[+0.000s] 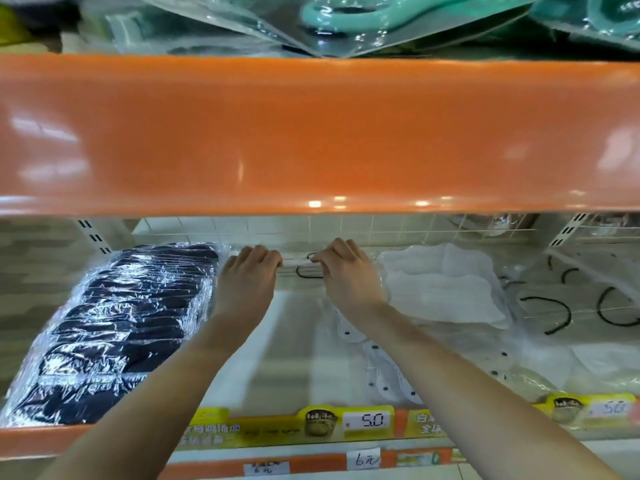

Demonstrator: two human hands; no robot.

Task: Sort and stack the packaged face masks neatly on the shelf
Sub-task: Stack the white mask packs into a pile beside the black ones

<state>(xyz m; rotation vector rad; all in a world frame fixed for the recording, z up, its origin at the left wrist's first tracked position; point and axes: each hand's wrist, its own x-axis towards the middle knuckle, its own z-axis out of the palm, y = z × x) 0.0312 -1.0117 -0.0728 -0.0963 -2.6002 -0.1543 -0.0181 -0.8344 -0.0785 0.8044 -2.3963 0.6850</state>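
At far centre of the shelf [294,358], left hand [247,277] and right hand [348,271] pinch opposite ends of a mask pack [304,268], long axis left-right.

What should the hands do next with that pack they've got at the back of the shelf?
Probably draw it forward and lay it in the bare middle. The left hand and right hand both grip a clear pack with black ear loops near the back grid, between the dark mask stack and the white masks.
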